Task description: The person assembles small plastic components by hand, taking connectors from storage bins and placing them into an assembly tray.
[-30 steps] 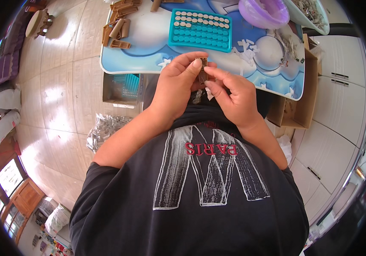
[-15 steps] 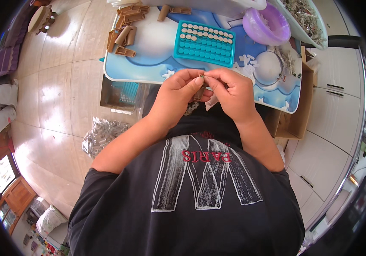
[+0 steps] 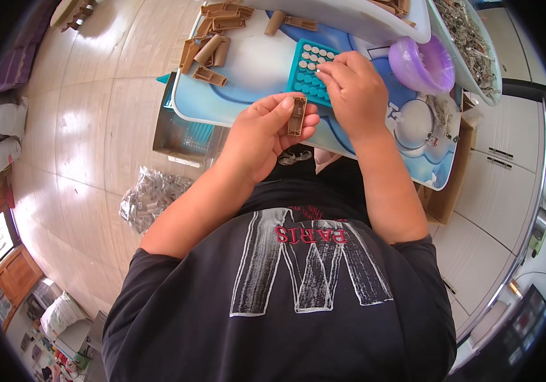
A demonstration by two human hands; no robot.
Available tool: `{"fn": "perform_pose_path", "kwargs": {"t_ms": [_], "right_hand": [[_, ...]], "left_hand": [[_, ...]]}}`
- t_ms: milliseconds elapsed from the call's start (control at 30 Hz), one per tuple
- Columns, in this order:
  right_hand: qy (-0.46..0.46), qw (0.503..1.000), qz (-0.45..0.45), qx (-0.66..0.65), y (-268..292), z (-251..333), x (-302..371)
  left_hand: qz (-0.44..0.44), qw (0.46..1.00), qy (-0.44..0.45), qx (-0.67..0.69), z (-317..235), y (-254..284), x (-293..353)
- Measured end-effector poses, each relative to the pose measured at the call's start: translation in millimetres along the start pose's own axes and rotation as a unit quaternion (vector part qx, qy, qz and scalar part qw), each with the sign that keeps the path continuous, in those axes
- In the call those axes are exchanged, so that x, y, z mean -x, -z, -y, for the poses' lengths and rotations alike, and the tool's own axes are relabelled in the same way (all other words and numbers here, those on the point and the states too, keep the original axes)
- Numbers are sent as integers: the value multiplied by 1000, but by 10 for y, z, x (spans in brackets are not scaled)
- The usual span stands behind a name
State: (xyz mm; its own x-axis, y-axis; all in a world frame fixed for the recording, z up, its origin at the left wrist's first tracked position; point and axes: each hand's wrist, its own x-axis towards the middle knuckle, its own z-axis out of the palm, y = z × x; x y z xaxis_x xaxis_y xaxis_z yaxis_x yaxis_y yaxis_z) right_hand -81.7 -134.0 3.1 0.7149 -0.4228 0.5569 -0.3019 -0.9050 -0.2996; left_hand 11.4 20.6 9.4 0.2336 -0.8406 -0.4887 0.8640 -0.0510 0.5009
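My left hand (image 3: 260, 130) grips a narrow brown plastic casing (image 3: 296, 118), its hollow side facing up, between thumb and fingers. Over the turquoise tray (image 3: 298, 52), my right hand (image 3: 356, 92) has its thumb and forefinger pinched together. A whitish speck shows at those fingertips, too small to name. Rows of small round white pieces (image 3: 311, 57) sit in the tray's upper wells, while lower wells show bare turquoise. My right hand hides much of the tray's right side.
More brown casings (image 3: 228, 19) lie piled at the table's far left. A purple basin (image 3: 423, 67) stands on the right, beside a large bin (image 3: 470, 51) of small parts. On the floor at left is a clear bag (image 3: 152, 197) of silvery pieces, near a cardboard box (image 3: 177, 156).
My hands have come apart. The right one has moved up and away to the tray; the left keeps the brown casing, now turned hollow side up. The view has shifted slightly.
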Motion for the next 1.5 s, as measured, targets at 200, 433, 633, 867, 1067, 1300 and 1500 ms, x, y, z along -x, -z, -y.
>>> {"fn": "perform_pose_path", "kwargs": {"t_ms": [200,433,633,867,1067,1300,1500], "right_hand": [[-43,980,11,-194,177,319,74],[-19,982,28,-187,140,387,168],[-20,982,9,-190,101,211,5],[25,1000,12,-12,-43,20,-103],[19,992,-8,-126,85,186,-50],[34,983,37,-178,160,333,65],[66,981,29,-177,112,343,96]], "left_hand": [[-29,998,-55,-16,-18,32,-10],[-24,997,-64,-34,11,54,-40],[-36,997,-60,-26,6,29,-35],[-42,996,-63,-41,-8,-4,-33],[-41,997,-62,-34,10,25,-56],[-53,996,-72,-24,23,4,-48],[-56,996,-74,-12,47,38,-42]]}}
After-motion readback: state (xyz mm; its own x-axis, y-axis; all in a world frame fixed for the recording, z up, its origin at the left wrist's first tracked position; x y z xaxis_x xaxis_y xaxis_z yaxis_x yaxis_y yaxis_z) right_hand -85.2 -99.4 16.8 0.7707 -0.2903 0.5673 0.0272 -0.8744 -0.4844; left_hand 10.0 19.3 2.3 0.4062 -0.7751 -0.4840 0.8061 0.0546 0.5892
